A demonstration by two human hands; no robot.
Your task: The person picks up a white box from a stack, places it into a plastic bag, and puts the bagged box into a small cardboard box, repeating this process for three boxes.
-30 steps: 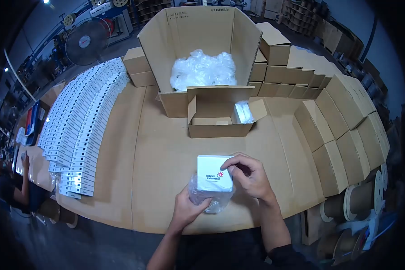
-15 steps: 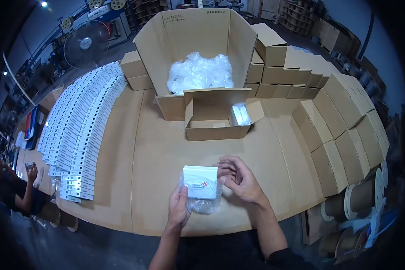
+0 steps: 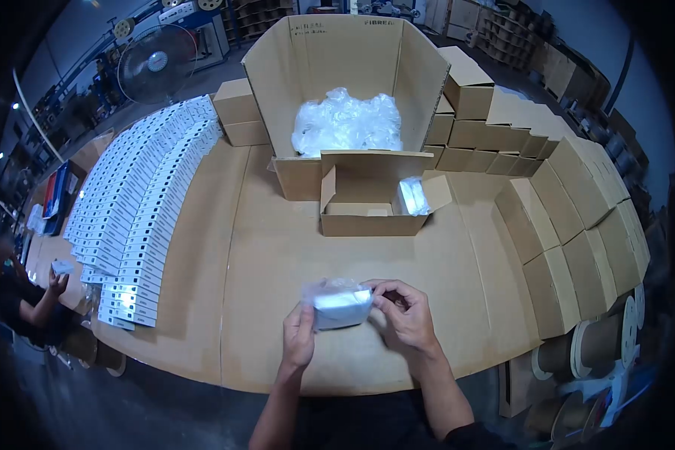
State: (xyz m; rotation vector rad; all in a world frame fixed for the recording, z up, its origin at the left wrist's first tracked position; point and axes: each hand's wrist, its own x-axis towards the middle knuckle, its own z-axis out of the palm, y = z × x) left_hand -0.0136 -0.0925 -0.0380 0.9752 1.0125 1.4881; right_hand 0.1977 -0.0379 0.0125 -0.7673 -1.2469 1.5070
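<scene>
A small white box [image 3: 343, 309] in a clear plastic bag [image 3: 330, 286] is held over the near middle of the table. My left hand [image 3: 300, 339] is closed on its left side, thumb in front. At the right end, my right hand [image 3: 406, 313] pinches the bag's edge between thumb and fingers. Beyond my hands stands an open carton [image 3: 371, 225] with its flaps up. Wrapped white boxes [image 3: 412, 196] are at the right inside it.
Behind the carton, a big cardboard bin [image 3: 345, 56] holds crumpled clear bags [image 3: 346, 124]. Rows of white boxes [image 3: 139, 217] cover the left side. Closed brown cartons [image 3: 559, 270] are stacked right. A co-worker [image 3: 34, 300] is at far left, holding something small.
The bagged box has tilted, its printed face no longer showing and the loose plastic now at the top. My right hand has moved in from beside it and closed on the bag.
</scene>
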